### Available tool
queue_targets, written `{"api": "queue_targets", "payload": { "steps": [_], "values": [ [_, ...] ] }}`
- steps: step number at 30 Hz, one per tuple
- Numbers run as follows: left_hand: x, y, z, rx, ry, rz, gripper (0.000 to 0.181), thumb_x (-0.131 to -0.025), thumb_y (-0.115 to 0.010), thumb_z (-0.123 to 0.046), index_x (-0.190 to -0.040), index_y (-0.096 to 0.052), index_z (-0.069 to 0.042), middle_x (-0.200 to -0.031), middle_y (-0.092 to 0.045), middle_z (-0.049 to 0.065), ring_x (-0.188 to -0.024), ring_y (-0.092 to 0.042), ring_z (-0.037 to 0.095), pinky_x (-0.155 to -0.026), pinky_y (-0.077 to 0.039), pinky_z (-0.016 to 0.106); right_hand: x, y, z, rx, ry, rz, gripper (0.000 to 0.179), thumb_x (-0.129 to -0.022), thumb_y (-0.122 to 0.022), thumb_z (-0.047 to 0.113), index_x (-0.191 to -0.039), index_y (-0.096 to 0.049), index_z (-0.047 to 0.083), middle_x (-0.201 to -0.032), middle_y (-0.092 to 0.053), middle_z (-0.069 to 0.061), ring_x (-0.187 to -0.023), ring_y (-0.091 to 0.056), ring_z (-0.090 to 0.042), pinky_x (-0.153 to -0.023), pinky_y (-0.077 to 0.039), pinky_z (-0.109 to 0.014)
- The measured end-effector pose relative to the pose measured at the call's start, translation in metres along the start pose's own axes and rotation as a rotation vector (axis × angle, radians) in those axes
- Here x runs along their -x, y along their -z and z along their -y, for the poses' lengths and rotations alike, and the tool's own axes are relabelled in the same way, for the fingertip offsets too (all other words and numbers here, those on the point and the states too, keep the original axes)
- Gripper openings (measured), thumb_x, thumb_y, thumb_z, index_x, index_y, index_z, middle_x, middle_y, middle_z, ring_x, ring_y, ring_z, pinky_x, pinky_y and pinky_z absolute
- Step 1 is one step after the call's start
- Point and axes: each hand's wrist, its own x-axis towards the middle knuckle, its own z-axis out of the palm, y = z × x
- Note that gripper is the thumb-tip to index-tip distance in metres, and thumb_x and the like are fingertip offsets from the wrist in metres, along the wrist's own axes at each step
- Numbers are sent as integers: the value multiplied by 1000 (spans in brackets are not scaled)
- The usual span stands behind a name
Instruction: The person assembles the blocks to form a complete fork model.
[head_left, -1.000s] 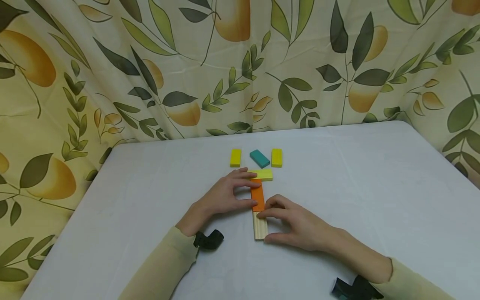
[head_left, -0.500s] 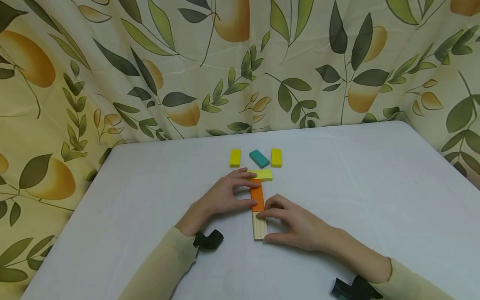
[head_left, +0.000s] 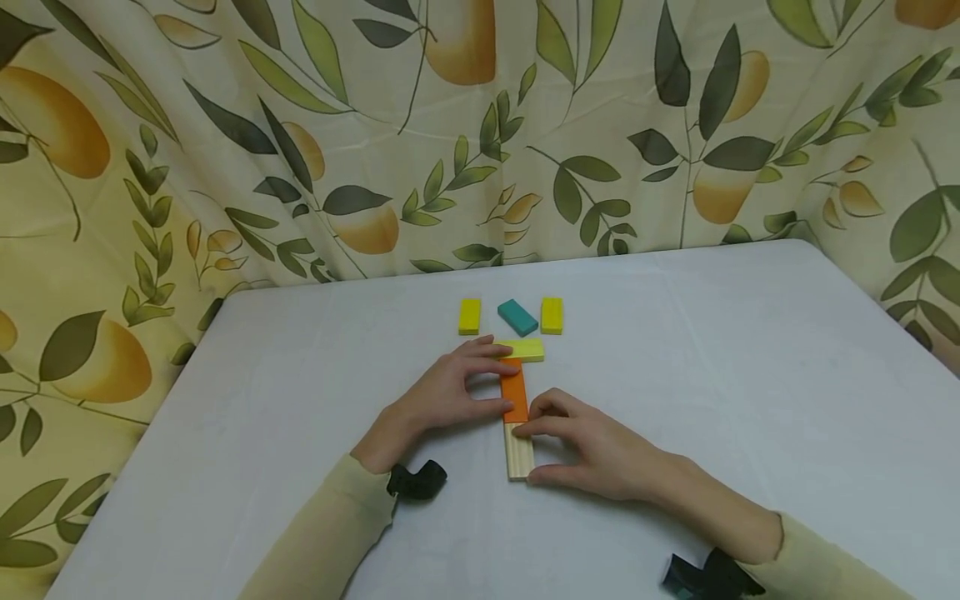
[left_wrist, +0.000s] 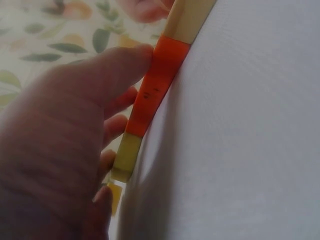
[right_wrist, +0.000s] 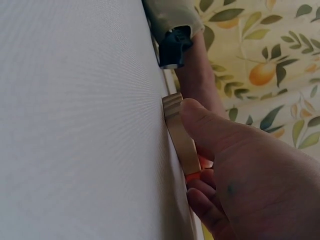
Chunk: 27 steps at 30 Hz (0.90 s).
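An orange block (head_left: 514, 388) lies lengthwise between a plain wooden block (head_left: 519, 458) at its near end and a crosswise yellow block (head_left: 530, 350) at its far end. From the left, my left hand (head_left: 442, 392) rests thumb and index fingertip on the orange block, with another fingertip on the crosswise yellow one. My right hand (head_left: 611, 454) holds the wooden block, thumb at its near corner and index finger at its far end. The right wrist view shows that thumb against the end of the wooden block (right_wrist: 182, 142).
Beyond the row lie a left yellow block (head_left: 469, 317), a slanted teal block (head_left: 517, 317) and a right yellow block (head_left: 552, 316). All are on a white-covered table (head_left: 750, 375). A leaf-and-fruit patterned curtain (head_left: 465, 167) hangs behind the table's back edge.
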Motion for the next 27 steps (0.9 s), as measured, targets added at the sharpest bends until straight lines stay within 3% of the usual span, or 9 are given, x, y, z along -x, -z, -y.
{"api": "queue_targets", "payload": {
  "steps": [7,11,19,27],
  "values": [
    [2,-1,-1,-8,4,9,42,-89,-78,-34,-129,-71,-22,-148,-51,-8,-149,-20,8,-119,-21,45,-1,2,-1,-44,-66,1,43,-90,-74,49,-126,-70,26,-127,-52,12,-115,-52,-11,-99,-49,-35],
    [2,-1,-3,-5,-5,7,45,-89,-78,-34,-131,-69,-22,-149,-50,-8,-149,-20,9,-119,-21,46,-2,4,-2,-52,-67,-27,39,-92,-74,45,-127,-69,28,-127,-53,13,-115,-52,-11,-97,-50,-36],
    [4,0,-6,-29,2,12,50,-90,-76,-39,-136,-65,-24,-151,-48,-8,-149,-21,11,-119,-23,48,-5,9,-7,-71,-19,-140,38,-88,-82,20,-124,-70,19,-122,-60,9,-104,-59,-13,-87,-55,-32],
    [10,0,-10,-42,24,5,56,-88,-75,-46,-140,-62,-26,-152,-46,-9,-149,-21,11,-118,-24,48,-7,17,-9,-81,-55,-176,41,-88,-81,19,-127,-69,14,-126,-61,5,-104,-61,-17,-86,-56,-35]
  ]
}}
